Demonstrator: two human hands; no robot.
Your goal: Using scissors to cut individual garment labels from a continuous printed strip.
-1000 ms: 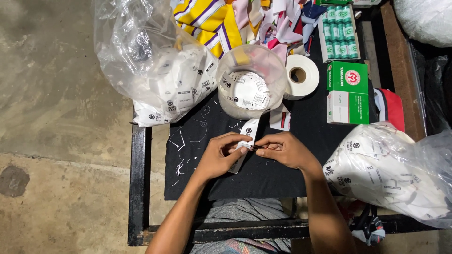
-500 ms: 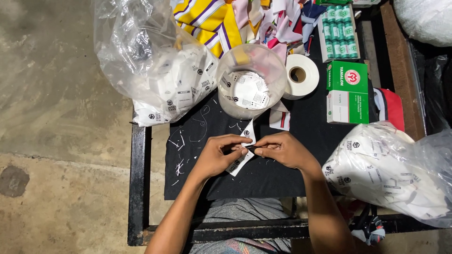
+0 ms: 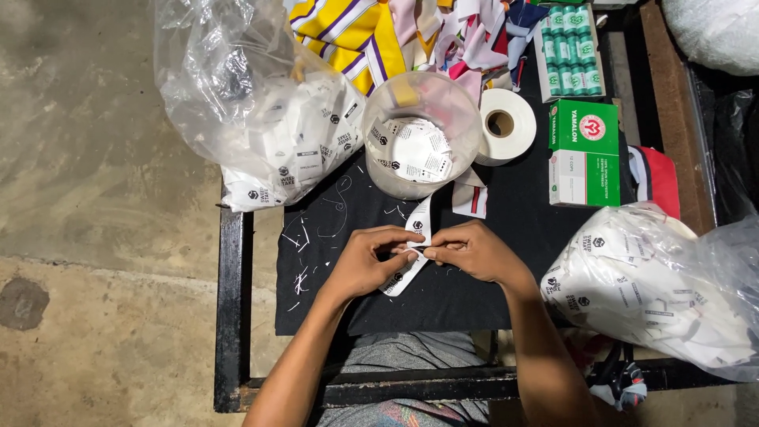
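Head view, looking straight down on a black-topped table with a black metal frame. Left hand and right hand meeting at the middle of the cloth, fingertips of both pinched on a narrow white label strip. Strip running on a slant, upper end toward the tub, lower end curling out below the left palm; held just above the cloth. Directly beyond the hands, a round clear plastic tub holding loose white labels. Right of the tub, touching or nearly so, a roll of white tape. Further right, a green and white box, and behind it a tray of green thread spools. At upper left, a clear bag of white labels hanging over the table edge. At lower right, a second clear bag of labels beside the right forearm. Striped fabric scraps heaped along the far edge. Short white thread snippets scattered on the cloth left of the left hand.
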